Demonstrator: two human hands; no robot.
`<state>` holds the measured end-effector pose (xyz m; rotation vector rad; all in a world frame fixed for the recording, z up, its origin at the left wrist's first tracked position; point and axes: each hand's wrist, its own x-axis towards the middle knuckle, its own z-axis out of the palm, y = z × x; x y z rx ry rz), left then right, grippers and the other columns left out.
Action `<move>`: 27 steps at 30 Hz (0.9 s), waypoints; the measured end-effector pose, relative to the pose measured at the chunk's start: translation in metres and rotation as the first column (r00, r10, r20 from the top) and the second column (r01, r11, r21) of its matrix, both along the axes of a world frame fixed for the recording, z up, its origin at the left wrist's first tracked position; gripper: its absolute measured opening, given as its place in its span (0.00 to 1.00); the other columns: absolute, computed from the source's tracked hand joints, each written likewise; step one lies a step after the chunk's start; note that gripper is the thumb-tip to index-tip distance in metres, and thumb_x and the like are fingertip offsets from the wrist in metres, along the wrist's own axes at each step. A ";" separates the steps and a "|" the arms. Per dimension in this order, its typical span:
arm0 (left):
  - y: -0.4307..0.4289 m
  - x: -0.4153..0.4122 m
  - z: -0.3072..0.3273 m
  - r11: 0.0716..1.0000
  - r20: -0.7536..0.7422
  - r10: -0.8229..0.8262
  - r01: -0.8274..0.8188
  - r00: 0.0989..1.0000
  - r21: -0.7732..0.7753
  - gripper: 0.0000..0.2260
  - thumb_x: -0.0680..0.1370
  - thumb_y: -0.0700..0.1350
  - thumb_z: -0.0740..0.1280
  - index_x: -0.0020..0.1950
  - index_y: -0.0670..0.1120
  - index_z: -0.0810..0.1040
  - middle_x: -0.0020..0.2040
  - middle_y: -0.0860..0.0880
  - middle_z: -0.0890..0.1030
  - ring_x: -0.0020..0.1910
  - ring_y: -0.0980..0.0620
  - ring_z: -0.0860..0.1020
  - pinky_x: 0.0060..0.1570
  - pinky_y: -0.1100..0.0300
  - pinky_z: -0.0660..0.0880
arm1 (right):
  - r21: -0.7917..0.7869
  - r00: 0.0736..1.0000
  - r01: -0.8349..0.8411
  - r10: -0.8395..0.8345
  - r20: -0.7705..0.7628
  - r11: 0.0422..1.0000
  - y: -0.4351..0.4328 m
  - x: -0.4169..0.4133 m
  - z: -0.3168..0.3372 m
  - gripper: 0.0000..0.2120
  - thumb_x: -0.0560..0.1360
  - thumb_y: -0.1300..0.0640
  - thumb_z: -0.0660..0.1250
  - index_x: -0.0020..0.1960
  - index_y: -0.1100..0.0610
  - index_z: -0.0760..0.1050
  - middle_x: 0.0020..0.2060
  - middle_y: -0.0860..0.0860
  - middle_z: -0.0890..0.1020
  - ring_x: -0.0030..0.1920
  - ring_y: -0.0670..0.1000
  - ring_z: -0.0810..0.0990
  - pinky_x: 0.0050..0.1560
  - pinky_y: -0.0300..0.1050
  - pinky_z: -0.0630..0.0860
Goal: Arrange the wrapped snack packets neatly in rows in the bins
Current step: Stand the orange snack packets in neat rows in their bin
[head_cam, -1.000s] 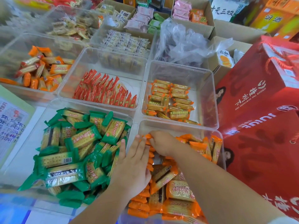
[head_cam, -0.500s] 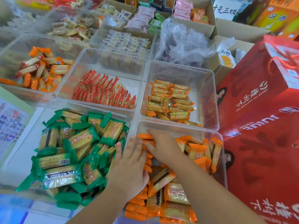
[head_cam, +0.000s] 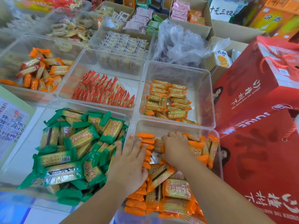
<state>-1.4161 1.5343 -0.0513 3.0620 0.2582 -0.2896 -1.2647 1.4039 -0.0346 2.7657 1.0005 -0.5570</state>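
- The near right clear bin [head_cam: 161, 129] holds the orange-wrapped packets [head_cam: 176, 188], and both hands are placed inside it.
- A row of these packets [head_cam: 146, 143] is stood on edge along the bin's left wall, while the remainder are heaped loosely at the near end and along the right side.
- The left hand [head_cam: 129, 165] is laid flat with its fingers straight, and their tips are pressed against the left side of that row; nothing is clasped.
- The right hand [head_cam: 176, 149] is set just right of the row, with its fingers curled down over the packets at the far end; the fingertips are hidden, so it cannot be told whether a packet is gripped.
- The row is thus flanked by the two hands.
- Green-wrapped packets [head_cam: 84, 138] are piled untidily in the bin to the left.
- Red-wrapped packets [head_cam: 103, 92] are lined up in the bin beyond.
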 end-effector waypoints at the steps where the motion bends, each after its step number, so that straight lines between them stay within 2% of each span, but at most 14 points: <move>1: 0.000 0.000 0.000 1.000 0.006 -0.001 0.001 1.000 -0.002 0.33 0.78 0.61 0.53 0.81 0.49 0.56 0.82 0.45 0.48 0.79 0.40 0.35 0.76 0.36 0.42 | -0.004 1.000 -0.004 0.004 0.012 1.000 0.001 -0.001 0.001 0.28 0.71 0.42 0.72 0.68 0.51 0.74 0.61 0.52 0.74 0.64 0.57 0.69 0.62 0.53 0.67; 4: 0.000 0.000 -0.001 1.000 0.011 0.008 -0.007 1.000 -0.009 0.34 0.78 0.62 0.53 0.82 0.49 0.55 0.82 0.45 0.46 0.79 0.41 0.34 0.76 0.36 0.42 | 0.100 0.999 0.028 -0.031 0.026 0.995 0.000 -0.005 0.007 0.24 0.70 0.40 0.70 0.63 0.49 0.77 0.55 0.51 0.74 0.59 0.56 0.73 0.59 0.51 0.70; 7: 0.000 0.000 0.001 1.000 0.014 0.016 -0.016 1.000 -0.015 0.34 0.79 0.63 0.52 0.82 0.49 0.54 0.82 0.46 0.45 0.79 0.41 0.34 0.75 0.37 0.41 | 0.282 0.992 0.111 -0.122 0.025 0.953 -0.006 -0.005 0.017 0.21 0.69 0.37 0.66 0.54 0.51 0.80 0.48 0.50 0.74 0.51 0.53 0.76 0.48 0.48 0.76; 10: 0.000 0.000 0.004 1.000 0.053 0.015 -0.014 0.998 -0.023 0.33 0.77 0.62 0.59 0.78 0.47 0.66 0.81 0.44 0.57 0.80 0.40 0.47 0.74 0.36 0.49 | 0.415 0.973 0.209 -0.230 0.000 0.886 -0.012 -0.001 0.025 0.21 0.73 0.37 0.64 0.51 0.54 0.79 0.47 0.49 0.73 0.45 0.52 0.77 0.39 0.46 0.75; 13: -0.001 -0.001 0.003 1.000 0.083 -0.025 0.025 0.996 -0.004 0.34 0.74 0.65 0.61 0.75 0.47 0.71 0.79 0.43 0.62 0.80 0.38 0.52 0.73 0.32 0.54 | 0.460 0.957 0.262 -0.291 -0.008 0.848 -0.012 0.004 0.030 0.21 0.78 0.37 0.63 0.48 0.55 0.79 0.47 0.49 0.71 0.43 0.52 0.77 0.42 0.50 0.77; 16: -0.002 0.002 0.003 0.994 0.061 -0.101 0.098 0.993 0.050 0.40 0.68 0.72 0.64 0.72 0.48 0.74 0.78 0.42 0.65 0.80 0.38 0.52 0.71 0.26 0.50 | 0.438 0.959 0.267 -0.281 -0.035 0.858 -0.012 0.004 0.034 0.22 0.79 0.36 0.63 0.50 0.55 0.79 0.47 0.50 0.73 0.44 0.53 0.78 0.45 0.51 0.77; 19: -0.002 0.001 0.003 0.990 0.036 -0.118 0.114 0.992 0.088 0.41 0.67 0.73 0.67 0.72 0.49 0.74 0.77 0.41 0.65 0.80 0.39 0.50 0.71 0.25 0.44 | 0.471 0.976 0.204 -0.215 -0.032 0.858 -0.019 -0.006 0.035 0.21 0.79 0.36 0.63 0.47 0.55 0.77 0.42 0.49 0.76 0.44 0.52 0.77 0.44 0.51 0.74; 21: -0.002 0.001 0.005 0.988 0.044 -0.125 0.120 0.991 0.097 0.38 0.68 0.71 0.69 0.71 0.49 0.75 0.75 0.41 0.69 0.79 0.38 0.54 0.72 0.27 0.44 | 0.521 0.981 0.176 -0.194 -0.020 0.835 -0.030 -0.018 0.037 0.19 0.79 0.39 0.64 0.43 0.55 0.75 0.39 0.48 0.75 0.42 0.52 0.75 0.42 0.48 0.71; 23: -0.004 -0.001 0.010 0.982 0.103 -0.175 0.166 0.979 0.087 0.32 0.70 0.67 0.71 0.66 0.48 0.78 0.69 0.43 0.76 0.76 0.39 0.63 0.73 0.31 0.49 | 0.619 0.977 0.185 -0.214 -0.029 0.763 -0.043 -0.030 0.040 0.16 0.79 0.43 0.66 0.42 0.55 0.75 0.38 0.47 0.73 0.40 0.51 0.74 0.39 0.46 0.68; 25: -0.009 -0.005 0.013 0.961 0.191 -0.275 0.266 0.942 0.068 0.25 0.73 0.63 0.69 0.63 0.48 0.80 0.63 0.46 0.79 0.70 0.41 0.71 0.73 0.38 0.54 | 0.688 0.968 0.210 -0.246 -0.047 0.695 -0.057 -0.043 0.045 0.17 0.79 0.42 0.64 0.43 0.55 0.76 0.38 0.46 0.74 0.40 0.50 0.74 0.39 0.46 0.69; 27: -0.018 -0.013 0.016 0.933 0.195 -0.347 0.359 0.917 -0.031 0.26 0.75 0.64 0.64 0.66 0.49 0.78 0.63 0.48 0.78 0.67 0.44 0.73 0.73 0.43 0.56 | 0.695 0.966 0.236 -0.240 -0.094 0.679 -0.071 -0.055 0.048 0.20 0.78 0.38 0.62 0.49 0.55 0.80 0.41 0.47 0.78 0.43 0.49 0.77 0.42 0.47 0.73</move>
